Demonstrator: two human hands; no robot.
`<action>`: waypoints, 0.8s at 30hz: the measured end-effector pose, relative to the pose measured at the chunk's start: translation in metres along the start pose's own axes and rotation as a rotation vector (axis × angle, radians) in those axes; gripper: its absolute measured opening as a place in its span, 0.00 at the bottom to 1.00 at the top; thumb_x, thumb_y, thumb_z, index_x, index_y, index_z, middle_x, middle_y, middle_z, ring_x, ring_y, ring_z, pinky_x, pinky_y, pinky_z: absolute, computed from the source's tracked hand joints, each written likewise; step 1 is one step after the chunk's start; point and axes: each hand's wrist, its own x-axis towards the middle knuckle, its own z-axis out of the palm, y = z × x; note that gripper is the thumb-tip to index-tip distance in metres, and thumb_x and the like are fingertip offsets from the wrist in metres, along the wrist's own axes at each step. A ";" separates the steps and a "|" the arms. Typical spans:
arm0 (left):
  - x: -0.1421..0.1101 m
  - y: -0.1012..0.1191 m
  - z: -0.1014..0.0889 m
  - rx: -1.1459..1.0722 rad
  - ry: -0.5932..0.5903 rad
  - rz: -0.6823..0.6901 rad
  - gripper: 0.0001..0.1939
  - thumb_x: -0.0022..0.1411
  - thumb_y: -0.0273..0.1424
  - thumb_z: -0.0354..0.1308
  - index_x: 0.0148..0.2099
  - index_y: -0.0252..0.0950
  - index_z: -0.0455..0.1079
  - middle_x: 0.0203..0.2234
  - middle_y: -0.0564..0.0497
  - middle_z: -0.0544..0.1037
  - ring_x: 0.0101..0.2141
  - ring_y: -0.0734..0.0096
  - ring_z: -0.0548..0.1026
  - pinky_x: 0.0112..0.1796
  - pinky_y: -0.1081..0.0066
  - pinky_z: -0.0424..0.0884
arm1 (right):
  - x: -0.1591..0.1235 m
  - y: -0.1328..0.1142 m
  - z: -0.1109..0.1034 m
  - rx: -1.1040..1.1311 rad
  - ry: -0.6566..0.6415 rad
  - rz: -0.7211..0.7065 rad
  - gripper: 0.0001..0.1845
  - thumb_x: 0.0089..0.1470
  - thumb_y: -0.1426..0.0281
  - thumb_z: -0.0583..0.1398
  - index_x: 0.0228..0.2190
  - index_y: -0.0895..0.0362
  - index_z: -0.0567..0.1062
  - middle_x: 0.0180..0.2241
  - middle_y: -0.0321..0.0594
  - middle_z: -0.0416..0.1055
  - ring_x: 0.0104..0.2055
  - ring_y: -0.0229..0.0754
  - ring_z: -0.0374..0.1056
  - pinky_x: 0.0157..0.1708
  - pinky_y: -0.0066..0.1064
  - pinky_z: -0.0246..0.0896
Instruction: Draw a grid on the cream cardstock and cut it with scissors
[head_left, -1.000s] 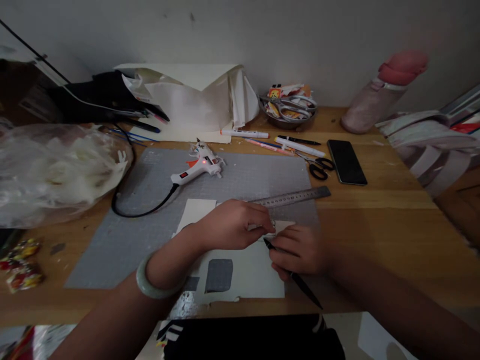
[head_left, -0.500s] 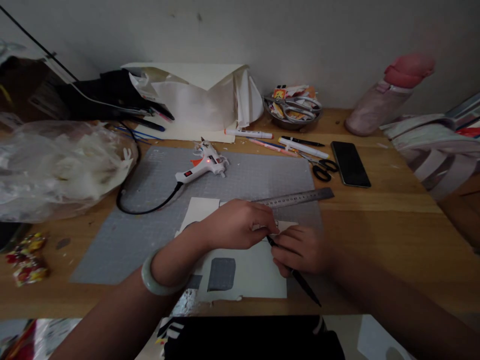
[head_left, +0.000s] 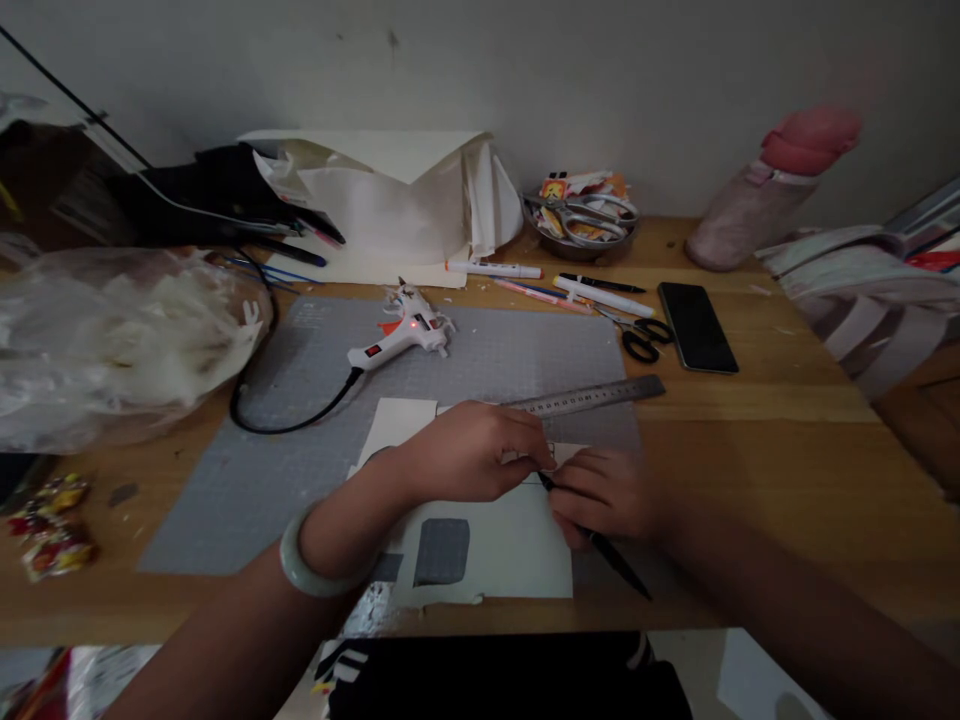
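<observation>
My right hand (head_left: 611, 492) is closed round a black pen (head_left: 621, 566), its tip pointing up and left toward my other hand. Drawn lines show on a pale sheet of paper (head_left: 517, 555) close to the tip. My left hand (head_left: 484, 452) lies across the sheet with curled fingers, thumb and forefinger pressed together beside the pen tip; what they grip, if anything, is hidden. A rectangular hole in the sheet bares the grey cutting mat (head_left: 247, 500). Beyond my left fingers rests a metal ruler (head_left: 600, 396), one end covered by that hand.
A white glue gun (head_left: 401, 340) with a lit red light lies on the mat, its black cable looping left. Black-handled scissors (head_left: 645, 340), markers (head_left: 604, 297) and a phone (head_left: 697, 327) are at right. A plastic bag (head_left: 112, 350) bulges at left; a bowl (head_left: 581, 240) and bottle (head_left: 754, 215) stand behind.
The pen's rear end has swung slightly right and up, and its tip has shifted a little right with my right hand. My left hand stays almost still on the paper.
</observation>
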 end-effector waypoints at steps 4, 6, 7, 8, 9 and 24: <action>0.000 0.000 0.000 -0.004 0.007 0.003 0.11 0.61 0.22 0.53 0.40 0.36 0.76 0.36 0.51 0.80 0.32 0.75 0.76 0.33 0.77 0.68 | -0.002 -0.001 0.002 0.044 0.001 0.028 0.04 0.57 0.74 0.55 0.31 0.56 0.70 0.24 0.35 0.68 0.26 0.37 0.64 0.28 0.29 0.62; 0.000 0.001 0.000 -0.002 0.010 0.003 0.11 0.61 0.22 0.53 0.40 0.36 0.76 0.35 0.51 0.80 0.32 0.75 0.76 0.33 0.77 0.68 | -0.002 0.000 0.001 0.062 0.035 0.047 0.03 0.56 0.73 0.55 0.32 0.56 0.69 0.24 0.36 0.69 0.26 0.37 0.65 0.27 0.30 0.62; 0.000 0.001 0.000 -0.003 0.012 0.005 0.11 0.61 0.21 0.54 0.39 0.35 0.76 0.35 0.51 0.80 0.32 0.75 0.76 0.33 0.77 0.68 | -0.002 0.000 0.000 0.077 0.061 0.068 0.04 0.55 0.74 0.55 0.32 0.56 0.69 0.25 0.37 0.70 0.26 0.38 0.65 0.27 0.30 0.62; 0.000 0.001 0.000 -0.005 0.015 0.006 0.10 0.60 0.21 0.54 0.39 0.35 0.76 0.35 0.51 0.80 0.32 0.75 0.76 0.33 0.77 0.68 | -0.002 0.000 -0.001 0.109 0.082 0.100 0.05 0.55 0.75 0.54 0.33 0.55 0.69 0.25 0.37 0.71 0.26 0.38 0.66 0.27 0.30 0.62; 0.000 0.001 0.000 -0.007 0.018 0.007 0.10 0.60 0.21 0.54 0.39 0.35 0.76 0.35 0.51 0.80 0.32 0.75 0.76 0.33 0.77 0.68 | -0.001 0.001 -0.003 0.157 0.094 0.145 0.06 0.55 0.76 0.53 0.33 0.55 0.69 0.25 0.38 0.71 0.27 0.38 0.66 0.27 0.29 0.62; 0.000 0.002 0.000 -0.006 0.027 0.000 0.10 0.60 0.21 0.54 0.38 0.35 0.76 0.34 0.52 0.80 0.30 0.77 0.76 0.31 0.79 0.66 | 0.004 0.009 -0.011 0.518 -0.037 0.685 0.14 0.59 0.68 0.53 0.25 0.53 0.73 0.21 0.36 0.70 0.25 0.39 0.66 0.25 0.30 0.60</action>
